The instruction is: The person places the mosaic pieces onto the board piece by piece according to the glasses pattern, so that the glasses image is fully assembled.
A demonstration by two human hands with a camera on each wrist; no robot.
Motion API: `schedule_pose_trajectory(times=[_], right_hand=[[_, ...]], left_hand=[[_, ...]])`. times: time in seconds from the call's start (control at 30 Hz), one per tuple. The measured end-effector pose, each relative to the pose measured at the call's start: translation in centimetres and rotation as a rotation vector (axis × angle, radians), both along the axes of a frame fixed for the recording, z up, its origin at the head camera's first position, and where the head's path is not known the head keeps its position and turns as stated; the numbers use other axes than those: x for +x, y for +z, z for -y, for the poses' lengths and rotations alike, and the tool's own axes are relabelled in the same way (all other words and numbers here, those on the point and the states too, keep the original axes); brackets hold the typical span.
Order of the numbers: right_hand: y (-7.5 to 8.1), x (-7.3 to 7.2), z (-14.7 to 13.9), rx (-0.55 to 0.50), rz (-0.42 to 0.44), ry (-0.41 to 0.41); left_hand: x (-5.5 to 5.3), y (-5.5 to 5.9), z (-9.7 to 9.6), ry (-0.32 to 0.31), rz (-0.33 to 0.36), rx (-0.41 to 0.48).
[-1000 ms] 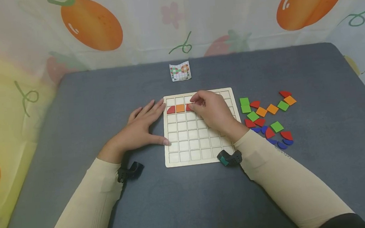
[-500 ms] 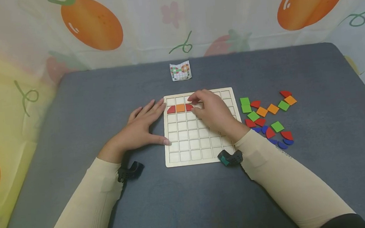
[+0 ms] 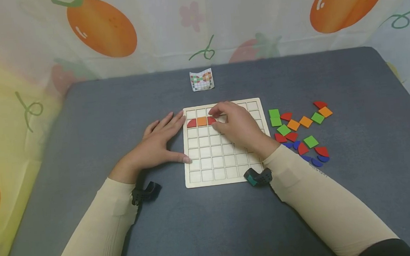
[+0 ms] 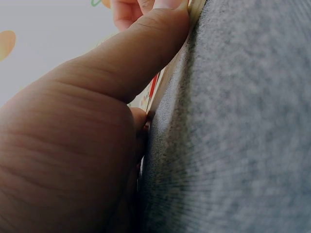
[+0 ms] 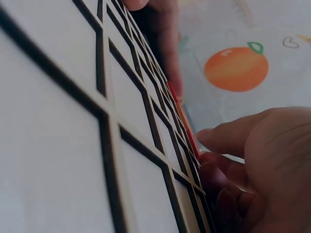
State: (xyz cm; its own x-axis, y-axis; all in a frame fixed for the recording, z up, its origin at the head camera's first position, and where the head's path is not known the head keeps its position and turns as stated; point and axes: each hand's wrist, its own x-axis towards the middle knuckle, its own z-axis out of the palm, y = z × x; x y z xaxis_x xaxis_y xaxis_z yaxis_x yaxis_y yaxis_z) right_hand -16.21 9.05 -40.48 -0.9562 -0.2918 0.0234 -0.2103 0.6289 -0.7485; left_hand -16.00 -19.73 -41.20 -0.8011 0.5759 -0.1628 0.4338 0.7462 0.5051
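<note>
A pale wooden grid board (image 3: 214,182) lies on the table. In its second row from the top, from the left, sit a red curved-edge tile (image 3: 192,123), an orange square tile (image 3: 201,121) and a second red curved-edge tile (image 3: 210,120). My left hand (image 3: 157,145) rests with spread fingers along the board's left edge; its thumb touches the rim in the left wrist view. My right hand (image 3: 239,125) is over the upper part of the board, thumb and forefinger apart beside the second red tile. In the right wrist view its fingertips are close by that red tile (image 5: 193,144).
Right of the board lie scattered green squares (image 3: 275,117), orange squares (image 3: 305,121), red curved-edge tiles (image 3: 321,151) and blue pieces (image 3: 317,162). A small printed card (image 3: 202,80) with a coloured grid pattern lies behind the board. A patterned curtain (image 3: 168,26) hangs at the table's back.
The right thumb and forefinger have parted and let go of the second red tile, which now shows in its cell. The left hand has stayed in place.
</note>
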Motion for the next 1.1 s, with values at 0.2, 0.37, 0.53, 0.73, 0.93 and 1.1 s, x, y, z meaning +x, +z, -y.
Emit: schedule_pose_trajectory(times=[0.2, 0.37, 0.53, 0.73, 0.93, 1.1], right_hand=[[0.0, -0.2, -0.2, -0.019, 0.026, 0.007], [0.4, -0.5, -0.8, -0.108, 0.103, 0.012], [1.0, -1.0, -2.4, -0.261, 0.215, 0.114], [1.7, -1.6, -4.6, -0.402, 0.272, 0.187], [2.5, -1.9, -6.0, -0.494, 0.289, 0.154], [2.7, -2.2, -7.5, -0.538, 0.287, 0.149]], left_hand=[[0.0, 0.1, -0.1, 0.0, 0.0, 0.0], [0.0, 0.1, 0.0, 0.002, 0.001, 0.002], [0.0, 0.1, 0.0, 0.004, 0.007, 0.007], [0.0, 0.0, 0.0, 0.007, 0.004, 0.007], [0.1, 0.0, 0.0, 0.002, 0.001, 0.008], [0.0, 0.0, 0.0, 0.001, 0.002, 0.01]])
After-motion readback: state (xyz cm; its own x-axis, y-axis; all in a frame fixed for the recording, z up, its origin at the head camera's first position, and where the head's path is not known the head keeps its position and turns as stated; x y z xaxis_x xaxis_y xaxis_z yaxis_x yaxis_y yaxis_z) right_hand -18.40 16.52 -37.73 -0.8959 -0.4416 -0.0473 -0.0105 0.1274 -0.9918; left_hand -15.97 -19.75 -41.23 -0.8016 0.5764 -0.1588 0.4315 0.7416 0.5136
